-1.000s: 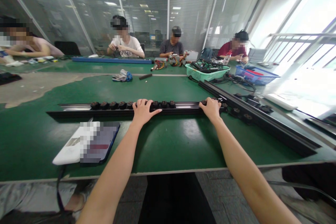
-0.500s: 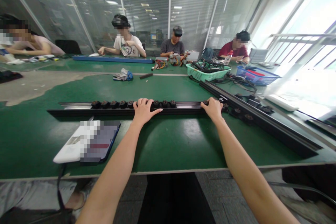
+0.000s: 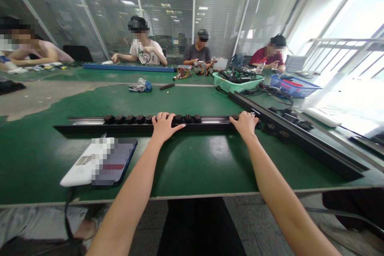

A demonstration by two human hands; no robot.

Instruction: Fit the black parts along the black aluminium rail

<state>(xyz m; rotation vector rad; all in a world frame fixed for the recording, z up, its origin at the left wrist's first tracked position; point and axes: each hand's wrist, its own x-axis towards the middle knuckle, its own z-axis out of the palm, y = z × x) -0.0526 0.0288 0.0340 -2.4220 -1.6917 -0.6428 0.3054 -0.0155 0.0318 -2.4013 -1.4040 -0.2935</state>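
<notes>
A long black rail [image 3: 132, 129] with a channel lies across the green table, holding a row of round black socket modules [image 3: 140, 119]. My left hand [image 3: 163, 126] rests over the row near the rail's middle, fingers bent over the top and thumb spread along the near side. At the rail's right end, my right hand [image 3: 246, 125] curls around a round black module [image 3: 235, 117], which is mostly hidden under the fingers. A bare silvery stretch of channel [image 3: 214, 120] shows between the hands.
A second black rail [image 3: 303, 140] slants along the right, with loose modules [image 3: 283, 134] beside it. A white device and a phone [image 3: 115, 164] lie at near left. Farther back are a green basket [image 3: 237, 86], a blue basket [image 3: 300, 92] and gloves [image 3: 140, 85]. Several people sit opposite.
My right hand's fingers have shifted slightly to the right at the rail's end. My left hand and the rail look unmoved.
</notes>
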